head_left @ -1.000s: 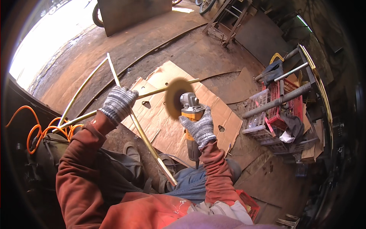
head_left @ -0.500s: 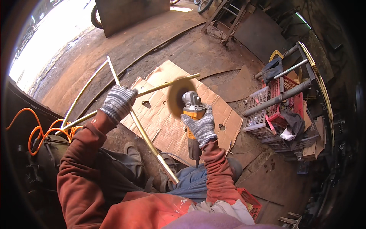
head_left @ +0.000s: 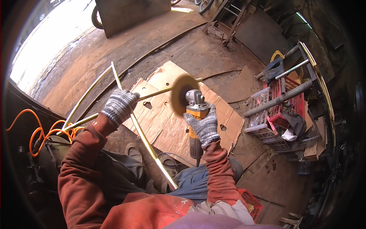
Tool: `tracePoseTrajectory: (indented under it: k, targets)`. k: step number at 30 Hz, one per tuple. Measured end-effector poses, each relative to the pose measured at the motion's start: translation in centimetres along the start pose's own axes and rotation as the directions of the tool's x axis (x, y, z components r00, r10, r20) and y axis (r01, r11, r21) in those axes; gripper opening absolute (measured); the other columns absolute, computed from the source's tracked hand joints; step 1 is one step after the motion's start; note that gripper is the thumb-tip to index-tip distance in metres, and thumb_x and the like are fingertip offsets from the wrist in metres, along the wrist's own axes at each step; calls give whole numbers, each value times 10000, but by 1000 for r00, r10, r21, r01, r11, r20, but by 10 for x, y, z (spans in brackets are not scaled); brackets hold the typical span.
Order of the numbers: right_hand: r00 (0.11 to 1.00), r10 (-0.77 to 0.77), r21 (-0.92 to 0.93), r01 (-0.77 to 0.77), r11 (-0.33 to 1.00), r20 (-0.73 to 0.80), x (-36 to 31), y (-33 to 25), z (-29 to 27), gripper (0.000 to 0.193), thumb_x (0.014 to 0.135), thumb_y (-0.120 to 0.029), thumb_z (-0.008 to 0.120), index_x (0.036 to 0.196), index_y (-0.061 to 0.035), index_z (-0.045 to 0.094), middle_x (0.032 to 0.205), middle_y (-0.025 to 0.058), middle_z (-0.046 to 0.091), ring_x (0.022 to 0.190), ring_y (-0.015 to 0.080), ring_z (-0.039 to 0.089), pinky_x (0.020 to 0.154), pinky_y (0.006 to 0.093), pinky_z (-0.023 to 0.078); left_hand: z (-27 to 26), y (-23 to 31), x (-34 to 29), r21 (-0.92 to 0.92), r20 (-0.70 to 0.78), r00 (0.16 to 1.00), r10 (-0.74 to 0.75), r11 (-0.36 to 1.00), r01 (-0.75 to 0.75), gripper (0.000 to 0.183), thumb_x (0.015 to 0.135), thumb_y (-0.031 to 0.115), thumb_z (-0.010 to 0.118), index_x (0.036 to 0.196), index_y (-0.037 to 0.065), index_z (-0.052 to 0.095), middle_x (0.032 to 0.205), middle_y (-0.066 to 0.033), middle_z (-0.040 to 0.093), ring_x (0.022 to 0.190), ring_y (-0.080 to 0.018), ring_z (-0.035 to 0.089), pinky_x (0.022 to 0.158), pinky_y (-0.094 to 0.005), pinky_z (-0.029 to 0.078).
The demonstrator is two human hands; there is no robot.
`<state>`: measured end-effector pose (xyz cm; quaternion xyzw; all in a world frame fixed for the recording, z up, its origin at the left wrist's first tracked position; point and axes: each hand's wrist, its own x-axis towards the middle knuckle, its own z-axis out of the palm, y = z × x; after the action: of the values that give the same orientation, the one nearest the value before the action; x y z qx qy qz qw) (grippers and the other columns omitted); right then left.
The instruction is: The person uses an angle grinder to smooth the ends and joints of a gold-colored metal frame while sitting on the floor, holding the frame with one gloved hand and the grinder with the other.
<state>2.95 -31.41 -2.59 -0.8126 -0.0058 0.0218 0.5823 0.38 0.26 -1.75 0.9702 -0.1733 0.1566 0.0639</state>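
My left hand (head_left: pixel 120 105), in a grey-and-white striped knit glove, is closed around a brass-coloured metal tube frame (head_left: pixel 145 142) where its bars cross. One long bar runs from lower left to upper right, and another slants down toward my knees. Gloved the same way, my right hand (head_left: pixel 204 124) grips a yellow-and-grey angle grinder (head_left: pixel 196 110) upright, its body pointing down toward me. The grinder's round disc (head_left: pixel 183 95) looks blurred and overlaps the far part of the long bar; whether they touch I cannot tell. Beneath lies a flattened cardboard sheet (head_left: pixel 225 126) with several holes.
Plastic crates (head_left: pixel 257 120) with cloths and scraps stand at right, beside a rack of metal pipes (head_left: pixel 280 99). An orange coiled hose (head_left: pixel 36 131) lies at left. A dark metal sheet (head_left: pixel 133 15) and a stepladder (head_left: pixel 232 21) stand at the back. A red crate (head_left: pixel 249 204) sits by my right side.
The grinder has shifted slightly right, its disc now showing broader toward me. The tube frame has tilted a little, its far corner and near end lower in view.
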Motion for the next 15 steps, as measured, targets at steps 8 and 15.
tracePoseTrajectory:
  k: [8, 15]
  targets:
    - [994, 35, 63, -29, 998, -107, 9, 16, -11, 750, 671, -235, 910, 1226, -31, 450, 1089, 125, 625, 947, 190, 627, 854, 351, 538, -1, 2, 1, -38, -20, 1000, 19, 999, -20, 117, 782, 114, 707, 876, 50, 682, 656, -165, 583, 626, -361, 595, 587, -445, 456]
    - [999, -39, -49, 38, 998, -19, -13, -8, 2, 743, 676, -168, 904, 1242, -37, 442, 1116, 106, 623, 974, 180, 626, 881, 340, 536, 7, 4, 4, -268, -64, 998, -27, 963, 9, 134, 808, 85, 731, 917, 27, 679, 711, -181, 627, 687, -396, 636, 610, -446, 494]
